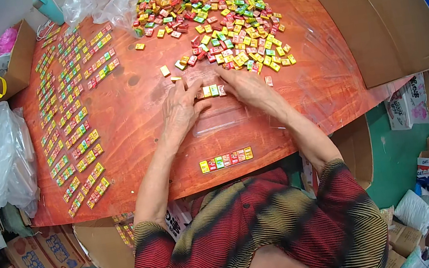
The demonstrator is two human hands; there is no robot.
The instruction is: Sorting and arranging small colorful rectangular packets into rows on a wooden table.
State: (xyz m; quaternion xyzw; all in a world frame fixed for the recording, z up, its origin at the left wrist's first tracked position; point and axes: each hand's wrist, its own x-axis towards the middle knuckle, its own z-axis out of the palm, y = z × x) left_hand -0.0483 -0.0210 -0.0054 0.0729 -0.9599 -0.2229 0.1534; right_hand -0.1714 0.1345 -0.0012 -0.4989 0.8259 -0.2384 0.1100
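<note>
A short row of small coloured boxes point(210, 91) lies on the table between my two hands. At its left end, my left hand point(181, 108) has its thumb and index finger closed around the end box, with other fingers reaching toward a loose yellow box point(165, 71). My right hand point(246, 88) is bent over the right end, its fingertips against the boxes and partly hidden. Just below the row sits a clear plastic tray point(218, 122). Nearer me lies a filled tray of red, yellow and green boxes point(226, 159).
A large heap of loose boxes point(213, 16) covers the far middle of the red-brown table point(143, 111). Many filled rows point(80, 135) stand at the left. Clear trays point(320, 55) lie at the right, beside a tall cardboard panel point(374, 7). Plastic bags point(5, 156) hang at the left edge.
</note>
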